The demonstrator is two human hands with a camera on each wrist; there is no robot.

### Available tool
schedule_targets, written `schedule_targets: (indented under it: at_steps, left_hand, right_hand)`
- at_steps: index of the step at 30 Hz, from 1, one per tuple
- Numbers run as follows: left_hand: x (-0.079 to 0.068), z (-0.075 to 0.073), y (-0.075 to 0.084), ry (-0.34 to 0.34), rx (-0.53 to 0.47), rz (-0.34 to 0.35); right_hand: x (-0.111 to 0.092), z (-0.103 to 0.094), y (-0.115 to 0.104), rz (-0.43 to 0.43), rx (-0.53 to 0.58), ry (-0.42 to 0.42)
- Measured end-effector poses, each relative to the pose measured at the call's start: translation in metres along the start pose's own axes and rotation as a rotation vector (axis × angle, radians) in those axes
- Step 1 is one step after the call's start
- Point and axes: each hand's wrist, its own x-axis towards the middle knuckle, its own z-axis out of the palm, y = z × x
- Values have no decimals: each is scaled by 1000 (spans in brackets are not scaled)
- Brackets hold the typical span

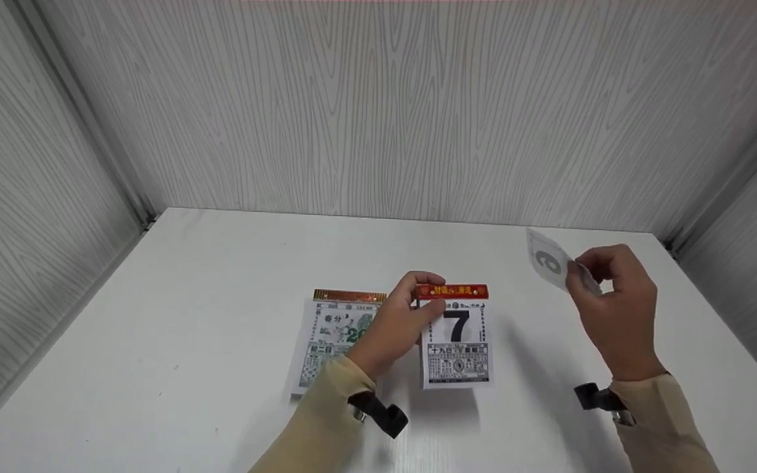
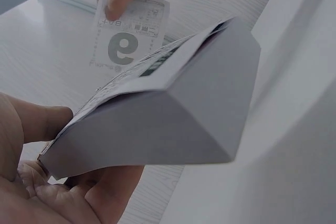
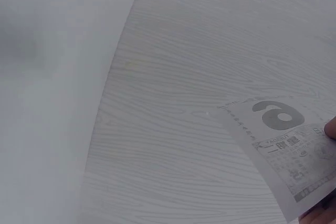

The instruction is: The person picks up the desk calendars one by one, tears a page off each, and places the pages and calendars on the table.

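Note:
My left hand (image 1: 399,325) grips a tear-off calendar (image 1: 458,361) near its red top strip, thumb on the front page, which reads 7. From the left wrist view, its thick pad (image 2: 142,129) of pages shows edge-on, with fingers beneath. Off to the right, my right hand (image 1: 618,305) pinches a single loose calendar sheet (image 1: 546,259), raised above the table. A large grey numeral, like a 6 seen from behind, shows on that sheet (image 3: 286,140) in the right wrist view, where only fingertips appear at the edge.
A second tear-off calendar (image 1: 316,338) with a gold top strip and green print lies left of the held one, partly hidden by my left hand and forearm. The white table (image 1: 188,315) meets wood-grain panels (image 1: 378,112) at the back and sides.

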Motion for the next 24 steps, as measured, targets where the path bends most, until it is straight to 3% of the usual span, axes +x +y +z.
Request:
schedule_targets:
  at_steps: [15,20,24]
  left_hand:
    - [1,10,-10,-22,3,-24]
    - [-1,27,-21,-47,62,-46]
    - [-3,45,-33,-83,101,-115]
  right_hand:
    - [-6,2,5,-65,-88,-92]
    - [-7,3,3,-38,-116,-169]
    - [-8,4,3,-34,-138,-214]
